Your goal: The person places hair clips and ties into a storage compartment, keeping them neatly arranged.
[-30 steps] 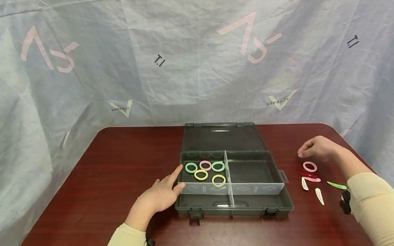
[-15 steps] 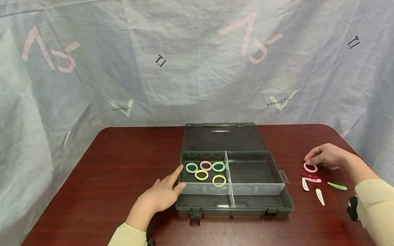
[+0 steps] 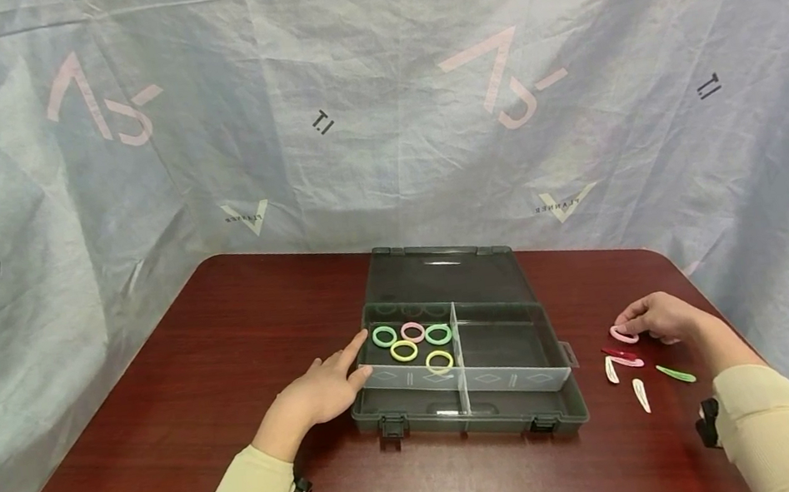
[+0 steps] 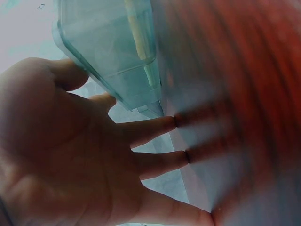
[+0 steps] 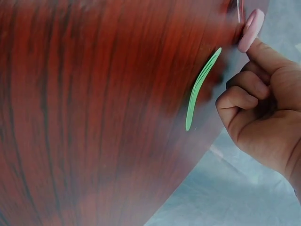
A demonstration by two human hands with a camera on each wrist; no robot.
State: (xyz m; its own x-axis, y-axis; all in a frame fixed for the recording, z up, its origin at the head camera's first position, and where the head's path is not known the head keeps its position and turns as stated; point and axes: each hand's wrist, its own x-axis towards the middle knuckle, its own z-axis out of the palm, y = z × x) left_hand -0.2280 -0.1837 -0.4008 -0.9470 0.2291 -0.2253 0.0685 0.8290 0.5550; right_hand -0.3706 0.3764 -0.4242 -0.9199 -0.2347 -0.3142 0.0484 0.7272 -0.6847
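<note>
My right hand (image 3: 662, 318) pinches a pink hair tie (image 5: 252, 31) between thumb and forefinger at the right of the table, its other fingers curled in. In the head view that pink ring is tilted, low over the tabletop. My left hand (image 3: 320, 391) touches the left side of a dark see-through divider box (image 3: 503, 344), its fingers spread. From the left wrist, the thumb lies against the box wall (image 4: 110, 52) and several fingertips meet the table. Green, pink and yellow hair ties (image 3: 406, 360) lie in the box's back left compartment.
Several snap hair clips lie near my right hand: a red clip (image 3: 620, 352), a pink clip (image 3: 630, 362), a white clip (image 3: 611, 370), another white clip (image 3: 641, 396) and a green clip (image 3: 676, 374). The box lid (image 3: 444, 277) lies back. Grey cloth (image 3: 376, 114) hangs behind.
My right hand has moved right and toward me, then taken hold of the pink hair tie, which is now tilted. The left hand and the box have stayed in place.
</note>
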